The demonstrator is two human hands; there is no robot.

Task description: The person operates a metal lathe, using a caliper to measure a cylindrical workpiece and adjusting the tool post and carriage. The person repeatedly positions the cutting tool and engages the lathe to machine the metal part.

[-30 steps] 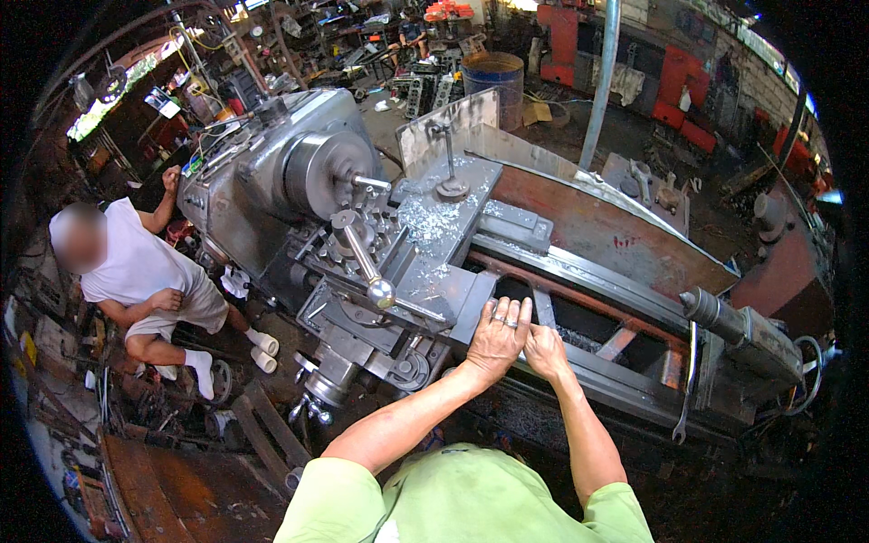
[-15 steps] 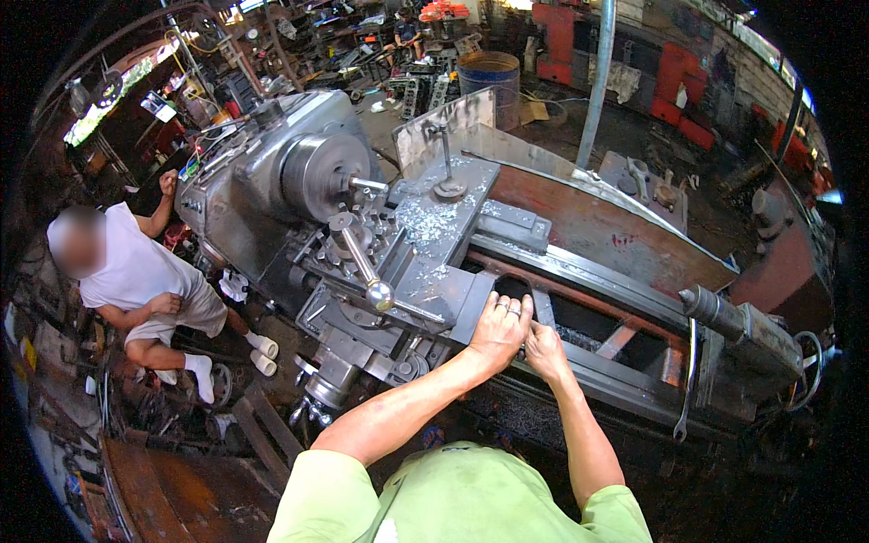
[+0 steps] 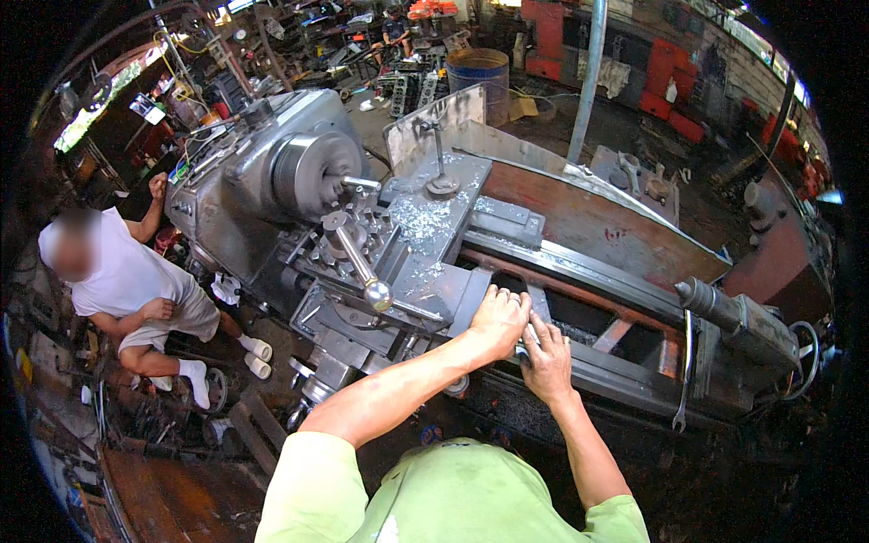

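A large metal lathe (image 3: 625,262) stretches across in front of me. Both my hands meet over its near bed rail, just right of the carriage (image 3: 425,258), which is strewn with metal shavings. My left hand (image 3: 501,319), a ring on one finger, is closed with its fingers curled down; whatever is under them is hidden. Close beside it, my right hand (image 3: 548,364) lies on the rail with fingers stretched and slightly apart. Left of them stand the tool post with its ball-ended lever (image 3: 360,267) and the round chuck (image 3: 315,175).
Another person (image 3: 136,281) in a white shirt is at the headstock's left, one hand raised to it. A wrench (image 3: 684,380) hangs by the tailstock (image 3: 724,308). An upright rod on a round base (image 3: 442,185) stands on the carriage. Behind are a metal post (image 3: 588,81) and a drum (image 3: 478,77).
My right hand's fingers have gone from curled to stretched out on the rail. My left hand stays nearly in place. The whole view has shifted slightly.
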